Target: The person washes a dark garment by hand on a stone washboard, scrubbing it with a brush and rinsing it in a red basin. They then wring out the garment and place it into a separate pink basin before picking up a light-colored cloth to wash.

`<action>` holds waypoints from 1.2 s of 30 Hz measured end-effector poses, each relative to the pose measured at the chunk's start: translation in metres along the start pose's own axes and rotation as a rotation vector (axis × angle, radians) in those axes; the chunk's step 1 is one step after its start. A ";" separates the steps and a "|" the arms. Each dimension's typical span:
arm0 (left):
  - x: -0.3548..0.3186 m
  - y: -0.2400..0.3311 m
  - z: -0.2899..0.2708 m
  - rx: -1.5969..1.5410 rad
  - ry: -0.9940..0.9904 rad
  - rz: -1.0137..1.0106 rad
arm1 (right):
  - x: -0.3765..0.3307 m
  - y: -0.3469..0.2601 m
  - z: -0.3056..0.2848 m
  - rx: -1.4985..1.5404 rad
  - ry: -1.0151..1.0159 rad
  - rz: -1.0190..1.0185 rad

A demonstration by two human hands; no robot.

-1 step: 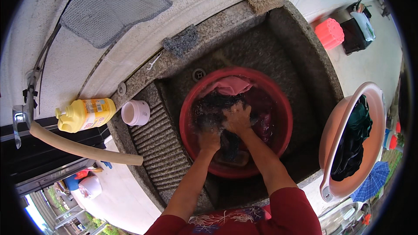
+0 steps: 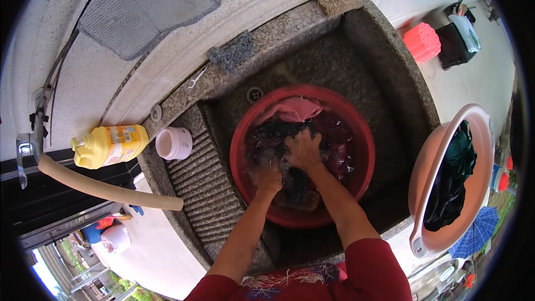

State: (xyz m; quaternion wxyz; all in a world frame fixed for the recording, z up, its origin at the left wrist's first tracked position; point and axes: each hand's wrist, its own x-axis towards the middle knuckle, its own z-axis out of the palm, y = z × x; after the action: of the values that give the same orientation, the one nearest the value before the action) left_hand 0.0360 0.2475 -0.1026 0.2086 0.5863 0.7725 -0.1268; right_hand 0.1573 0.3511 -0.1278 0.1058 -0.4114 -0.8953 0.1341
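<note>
Progress: dark laundry (image 2: 284, 134) lies soaking in the red basin (image 2: 356, 134), mid-scrub by the look of it; a pink cloth (image 2: 295, 108) waits untouched at the far rim.
Left hand (image 2: 267, 177): fingers sunk in suds, clenched on dark laundry.
Right hand (image 2: 304, 147): fingers curled, pressing a bunch of the same laundry beneath them.
Done pile: wrung dark clothes sit in the pink basin (image 2: 429, 167), well apart to the right.

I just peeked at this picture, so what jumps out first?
A big round red plastic basin sits in the middle of the grey stone sink, with both hands, left hand and right hand, plunged into dark wet laundry. A yellow plastic detergent bottle lies on its side at the left.
</note>
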 end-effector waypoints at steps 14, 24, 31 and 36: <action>-0.058 -0.013 -0.091 -2.486 -0.194 -0.435 | -0.029 -0.124 -0.183 1.541 -0.158 -0.096; -0.137 -0.021 -0.111 -2.643 -0.180 -0.107 | -0.060 -0.179 -0.208 0.512 0.204 -0.276; -0.093 0.008 -0.110 -2.721 -0.200 -0.060 | 0.021 -0.158 -0.200 0.520 0.396 -0.180; -0.085 0.019 -0.136 -2.364 -0.172 -0.261 | 0.045 -0.005 -0.142 0.268 0.337 0.327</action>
State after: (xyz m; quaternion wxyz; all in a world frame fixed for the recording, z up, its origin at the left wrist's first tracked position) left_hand 0.0495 0.2398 0.0584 0.6559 -0.0626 0.4482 0.6042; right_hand 0.1678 0.4038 0.0112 0.2837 -0.5493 -0.7611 0.1964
